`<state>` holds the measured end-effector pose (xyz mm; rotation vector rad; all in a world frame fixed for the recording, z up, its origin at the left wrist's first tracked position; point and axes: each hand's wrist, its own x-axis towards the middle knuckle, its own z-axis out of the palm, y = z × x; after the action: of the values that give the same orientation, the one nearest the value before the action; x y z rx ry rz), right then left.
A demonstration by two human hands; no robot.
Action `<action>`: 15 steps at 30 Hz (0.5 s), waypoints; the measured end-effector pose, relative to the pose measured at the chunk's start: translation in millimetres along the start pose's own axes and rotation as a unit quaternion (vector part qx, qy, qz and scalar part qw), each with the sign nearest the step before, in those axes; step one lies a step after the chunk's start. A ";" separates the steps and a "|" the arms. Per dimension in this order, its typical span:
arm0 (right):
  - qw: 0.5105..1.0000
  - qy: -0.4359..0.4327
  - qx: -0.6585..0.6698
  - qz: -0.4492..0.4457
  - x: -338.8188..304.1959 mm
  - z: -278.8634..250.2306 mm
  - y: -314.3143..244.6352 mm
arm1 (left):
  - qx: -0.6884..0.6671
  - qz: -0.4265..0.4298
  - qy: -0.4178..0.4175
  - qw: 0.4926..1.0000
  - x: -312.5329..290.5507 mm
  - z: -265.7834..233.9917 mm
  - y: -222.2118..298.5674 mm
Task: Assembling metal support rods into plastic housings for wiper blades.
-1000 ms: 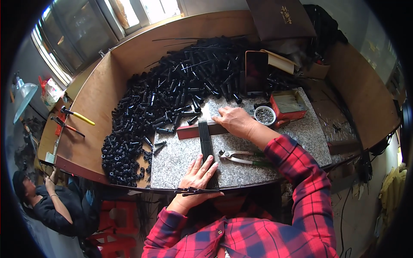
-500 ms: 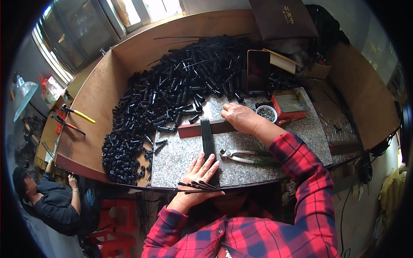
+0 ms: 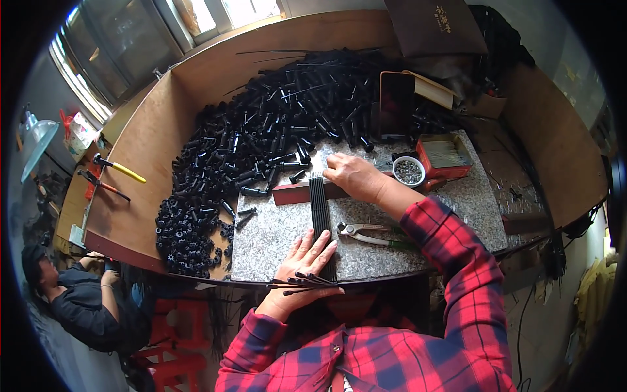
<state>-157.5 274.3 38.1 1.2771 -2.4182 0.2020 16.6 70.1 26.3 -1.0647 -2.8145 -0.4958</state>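
Desk and work surface, seen from above, larger parts first. The desk (image 3: 127, 202) has raised wooden walls along its left, far and right edges. A speckled stone slab (image 3: 264, 245) lies on it, reaching the near edge. A heap of black cylindrical parts (image 3: 261, 124) fills the desk from the left part of the near edge to the far edge. A dark brown box (image 3: 434, 26) sits at the far edge, toward the far right corner.

The left hand (image 3: 304, 264) lies at the near edge, fingers extended, slightly apart and flat on a row of thin black rods (image 3: 319, 206). The right hand (image 3: 359, 179) is at the rods' far end, fingers narrowed together; whether they pinch anything cannot be told. A dark phone-shaped panel (image 3: 396, 104) stands by the slab's far edge. An open red box (image 3: 450, 173) of thin pins rests near the slab's far right corner. The rods run from the near edge toward the far edge, side by side, crossing over a dark reddish bar (image 3: 290, 194). Pincers (image 3: 372, 235) with green handles lie right of the rods, partly under the right forearm. A white cup (image 3: 411, 186) beside the red box contains small metallic pieces (image 3: 409, 171). Several short black rods (image 3: 304, 283) lie across the left hand, near the thumb.
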 end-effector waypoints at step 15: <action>0.937 -0.057 -0.207 0.274 -79.7 -73.1 93.5 | 0.015 0.013 0.024 1.000 -5.0 1.3 -5.2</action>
<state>-173.5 410.7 77.4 0.4273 -2.6724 -0.2317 17.0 63.7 22.7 -1.0662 -2.7539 -0.4694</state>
